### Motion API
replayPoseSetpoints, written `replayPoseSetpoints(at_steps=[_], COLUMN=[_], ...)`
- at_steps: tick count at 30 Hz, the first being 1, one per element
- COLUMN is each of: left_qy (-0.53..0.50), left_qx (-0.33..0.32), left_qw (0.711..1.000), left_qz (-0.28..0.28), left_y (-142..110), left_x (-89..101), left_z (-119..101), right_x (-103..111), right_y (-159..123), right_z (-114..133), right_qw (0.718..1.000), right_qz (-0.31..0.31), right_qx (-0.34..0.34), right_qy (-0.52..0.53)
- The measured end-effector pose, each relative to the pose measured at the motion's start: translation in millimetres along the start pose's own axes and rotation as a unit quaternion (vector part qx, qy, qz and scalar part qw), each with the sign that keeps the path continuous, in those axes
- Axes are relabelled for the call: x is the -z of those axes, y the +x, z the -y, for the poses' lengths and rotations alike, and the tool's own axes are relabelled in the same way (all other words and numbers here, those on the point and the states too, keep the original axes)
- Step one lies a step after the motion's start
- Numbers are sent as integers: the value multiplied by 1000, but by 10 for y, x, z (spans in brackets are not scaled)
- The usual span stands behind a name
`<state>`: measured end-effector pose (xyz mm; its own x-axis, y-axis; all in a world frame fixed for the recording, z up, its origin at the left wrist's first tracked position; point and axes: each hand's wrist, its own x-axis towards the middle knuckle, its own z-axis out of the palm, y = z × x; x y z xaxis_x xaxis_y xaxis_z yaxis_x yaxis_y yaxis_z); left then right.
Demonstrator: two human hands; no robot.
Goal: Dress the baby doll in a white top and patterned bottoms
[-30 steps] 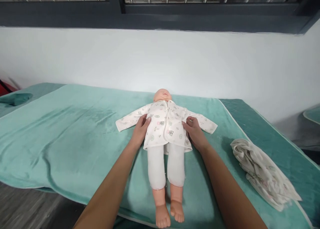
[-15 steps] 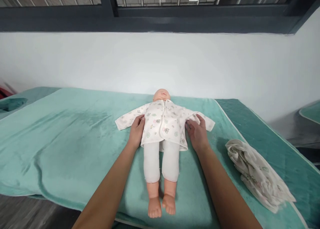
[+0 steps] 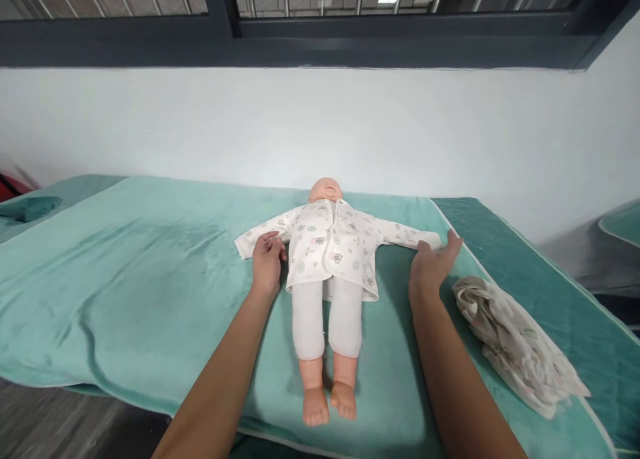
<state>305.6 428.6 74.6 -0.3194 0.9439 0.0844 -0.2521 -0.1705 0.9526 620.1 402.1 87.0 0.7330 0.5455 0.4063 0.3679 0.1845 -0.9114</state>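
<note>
A baby doll [image 3: 326,191] lies on its back, feet toward me. It wears a white printed jacket [image 3: 313,245] with long sleeves spread to both sides; below the hem show white legs [image 3: 308,322] and bare feet. My left hand [image 3: 267,262] is at the lower edge of the left-side sleeve [image 3: 255,237], its fingers curled against the fabric. At the cuff of the right-side sleeve [image 3: 400,233] is my right hand [image 3: 433,267], with the cuff between thumb and fingers. That sleeve lies stretched out straight. Fingertip contact is partly hidden on both sides.
A bunched white printed cloth [image 3: 520,345] lies to the right of my right forearm. Green padded covering [image 3: 165,279] spreads under the doll, with a darker green strip [image 3: 520,272] at the right. A white wall [image 3: 300,125] and dark window frame [image 3: 400,42] rise behind.
My right hand has moved outward from the jacket's side to the cuff, and that sleeve is straighter. My left hand has shifted slightly left, from the jacket's side to the sleeve.
</note>
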Motion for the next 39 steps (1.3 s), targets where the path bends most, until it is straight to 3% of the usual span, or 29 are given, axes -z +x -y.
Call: replayPoseSetpoints(at_steps=[2,4,6,8,9,16,25,29,31,34,37,39], left_qy=[-8,8,30,39,37,38,20,25,54,140,223,257], left_qx=[7,21,28,22,20,17,15,-8,-47,-162,-276,-309], left_qw=[1000,999,999,998,999,999,999,999,996,971,913,882], left_qz=[9,28,36,33,31,33,35,35,43,105,199,246], left_y=[0,-8,-16,-15,-11,29,23,-15,-78,-250,-467,-587], left_x=[-3,-14,-26,-35,-37,-34,-35,-30,-8,71,196,276], left_z=[-8,-19,-24,-17,-10,38,36,2,-43,-138,-217,-236], right_x=[-10,-53,-93,-100,-88,46,176,282,347,469,656,839], right_y=[-210,-470,-717,-902,-965,-1057,-1039,-1133,-1190,-1280,-1376,-1439], right_z=[169,352,511,613,639,546,534,566,534,414,292,263], right_qw=[994,969,901,845,832,879,885,909,931,954,931,908], right_qz=[25,178,347,427,440,362,365,335,302,231,187,183], right_qx=[106,170,259,321,335,308,288,245,203,162,181,212], right_qy=[-32,-7,-4,-26,-38,-34,20,47,29,-104,-257,-312])
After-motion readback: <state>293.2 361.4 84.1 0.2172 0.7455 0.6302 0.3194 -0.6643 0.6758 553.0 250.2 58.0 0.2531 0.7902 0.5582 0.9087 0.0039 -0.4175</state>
